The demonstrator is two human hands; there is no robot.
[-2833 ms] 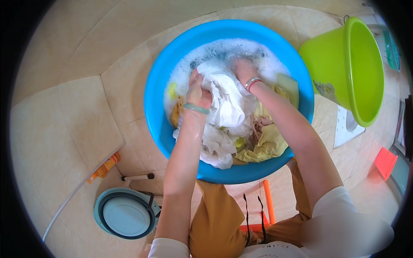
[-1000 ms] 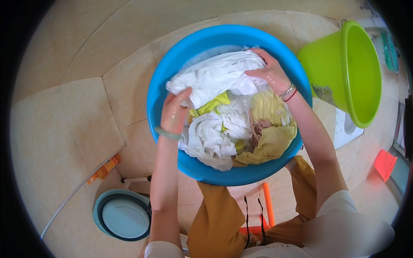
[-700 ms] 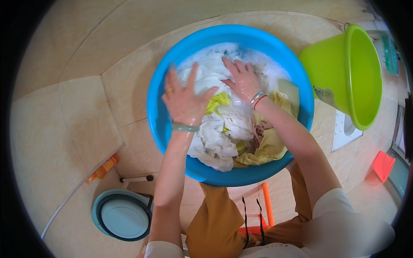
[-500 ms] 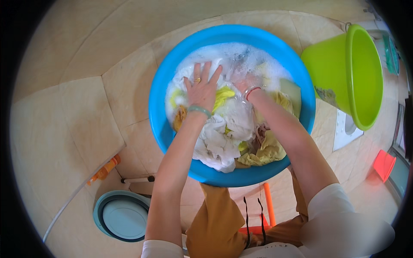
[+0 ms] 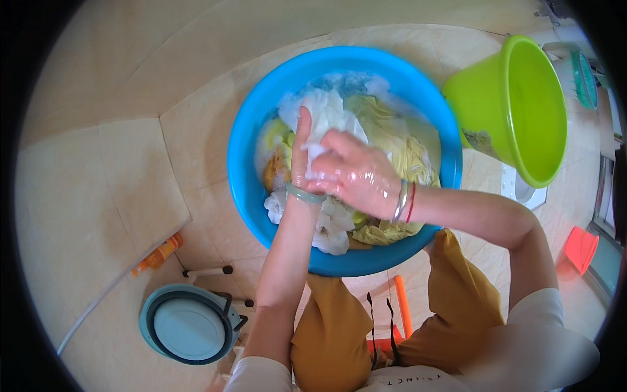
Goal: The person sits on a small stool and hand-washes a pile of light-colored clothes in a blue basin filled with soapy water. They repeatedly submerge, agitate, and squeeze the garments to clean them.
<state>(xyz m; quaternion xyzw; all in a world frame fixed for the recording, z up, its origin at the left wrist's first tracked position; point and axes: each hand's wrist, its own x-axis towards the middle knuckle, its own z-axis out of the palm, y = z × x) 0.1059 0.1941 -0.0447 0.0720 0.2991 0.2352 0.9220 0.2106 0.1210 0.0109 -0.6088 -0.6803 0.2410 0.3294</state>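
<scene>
A big blue basin (image 5: 245, 170) stands on the tiled floor, full of soapy water and wet clothes. A white cloth (image 5: 330, 114) lies on top, with pale yellow clothes (image 5: 395, 140) to its right. My left hand (image 5: 302, 153), with a green bangle at the wrist, is held upright against the white cloth. My right hand (image 5: 356, 173), wearing thin bracelets, is wet and closes over the same white cloth, pressing it against my left hand. More white fabric hangs below my wrists.
A lime green bucket (image 5: 513, 108) stands right of the basin. A teal folded tub (image 5: 186, 323) sits at lower left, near an orange bottle (image 5: 157, 255) and a white hose. An orange stool edge (image 5: 401, 313) shows between my knees. A red object (image 5: 580, 248) lies far right.
My hands were spread flat on the clothes; they have come together at the basin's middle, gripping and rubbing the white cloth between them.
</scene>
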